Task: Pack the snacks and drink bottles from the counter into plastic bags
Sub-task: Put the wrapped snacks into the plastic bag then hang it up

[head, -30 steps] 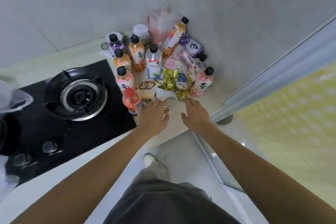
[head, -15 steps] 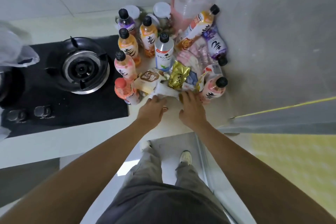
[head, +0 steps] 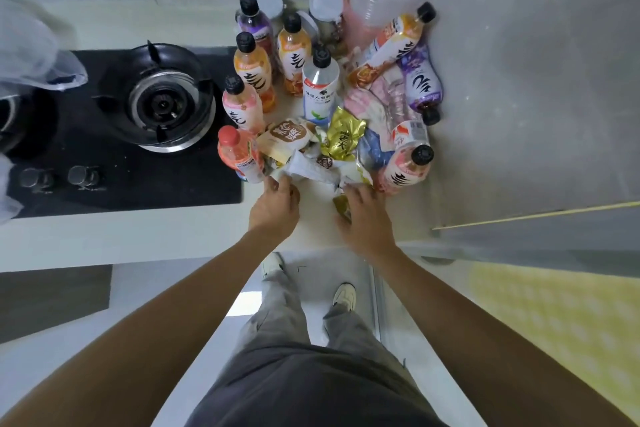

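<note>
A pile of snacks and drink bottles sits in the corner of the white counter [head: 207,229], right beside the black gas stove [head: 121,135]. Most bottles stand up straight with black caps on top. Two orange bottles [head: 254,74] and a purple one [head: 254,22] stand at the back. A pink bottle [head: 240,107] and a white bottle [head: 320,90] stand nearer. A red-capped bottle [head: 239,156] stands at the front left. Three bottles lie down by the wall: an orange one [head: 391,45] with its cap toward the back corner, a purple one [head: 422,80] with its cap toward the front, and a pink one [head: 407,166] tipped with its cap up and to the right.

A gold snack packet [head: 344,139] and a brown-and-cream packet [head: 285,139] lie in the middle. A crumpled white plastic bag [head: 311,168] lies flat in front of them.

The left hand [head: 275,208] pinches the bag's left edge. The right hand [head: 363,215] rests on the bag's right edge with fingers spread, covering a small gold packet [head: 341,204].
</note>
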The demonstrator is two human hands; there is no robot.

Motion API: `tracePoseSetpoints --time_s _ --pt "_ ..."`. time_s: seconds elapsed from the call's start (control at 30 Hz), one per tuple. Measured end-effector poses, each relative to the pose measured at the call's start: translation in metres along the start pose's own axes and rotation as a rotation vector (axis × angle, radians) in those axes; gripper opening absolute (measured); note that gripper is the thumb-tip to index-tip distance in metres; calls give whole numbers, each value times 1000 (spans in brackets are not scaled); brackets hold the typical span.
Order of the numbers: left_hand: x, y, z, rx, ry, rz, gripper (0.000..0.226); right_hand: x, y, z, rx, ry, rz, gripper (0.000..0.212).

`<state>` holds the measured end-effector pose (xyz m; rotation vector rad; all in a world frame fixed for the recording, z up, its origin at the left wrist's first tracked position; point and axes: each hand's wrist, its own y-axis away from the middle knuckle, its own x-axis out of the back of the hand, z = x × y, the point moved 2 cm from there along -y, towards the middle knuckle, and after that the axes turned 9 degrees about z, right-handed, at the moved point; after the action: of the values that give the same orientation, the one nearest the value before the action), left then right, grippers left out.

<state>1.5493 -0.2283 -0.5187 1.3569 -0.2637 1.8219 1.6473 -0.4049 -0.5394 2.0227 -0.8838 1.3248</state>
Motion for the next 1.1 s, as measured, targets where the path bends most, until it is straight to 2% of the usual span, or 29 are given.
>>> tracePoseSetpoints --time_s 0.1,0.2,0.37,0.67,0.77,0.93,1.1 --pt "-2 2 -6 -91 -109 -30 64 -3 3 0 5 -38 18 44" --pt "-5 1 -11 -146 -148 -44 75 -7 6 -1 23 -10 -4 49" --pt "-8 5 -14 -176 -122 -22 65 -8 9 -2 19 39 26 49" --pt "10 26 -15 -163 -76 18 51 4 12 0 -37 -244 -14 29" --pt "19 33 -15 -152 -70 56 50 8 8 -13 25 -316 18 28" --pt "36 64 -29 -36 -15 151 44 15 2 -59 158 -413 55 27" --pt "62 100 -66 128 5 254 49 18 5 -111 310 -415 -45 28"
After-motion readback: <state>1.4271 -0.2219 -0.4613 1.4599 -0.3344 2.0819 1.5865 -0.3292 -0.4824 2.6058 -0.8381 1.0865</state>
